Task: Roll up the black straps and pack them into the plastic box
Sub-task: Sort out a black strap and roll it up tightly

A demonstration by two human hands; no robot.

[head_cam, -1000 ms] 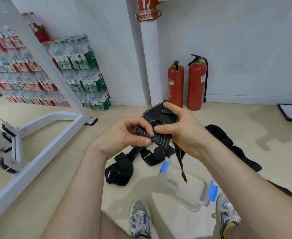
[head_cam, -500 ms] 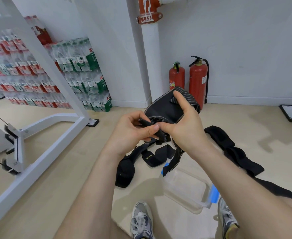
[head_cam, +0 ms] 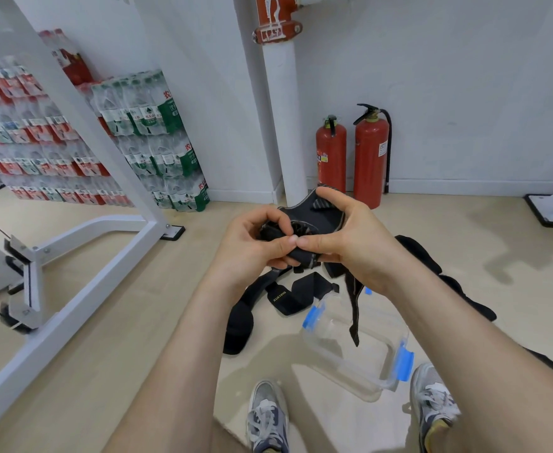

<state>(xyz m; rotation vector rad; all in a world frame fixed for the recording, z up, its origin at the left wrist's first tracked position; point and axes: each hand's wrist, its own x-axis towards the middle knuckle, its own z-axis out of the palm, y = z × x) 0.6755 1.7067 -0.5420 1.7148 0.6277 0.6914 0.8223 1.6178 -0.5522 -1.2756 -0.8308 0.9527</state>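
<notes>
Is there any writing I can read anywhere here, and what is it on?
"XUEYING": on the loose black strap on the floor.
"农": on the green water bottle packs; the rest is blurred.
Fire extinguisher labels: too small to read.
Red pipe clamp marks: unreadable.

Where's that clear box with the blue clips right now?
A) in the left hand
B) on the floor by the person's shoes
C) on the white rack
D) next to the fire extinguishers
B: the clear box lies on the floor, right beside the right shoe.
</notes>
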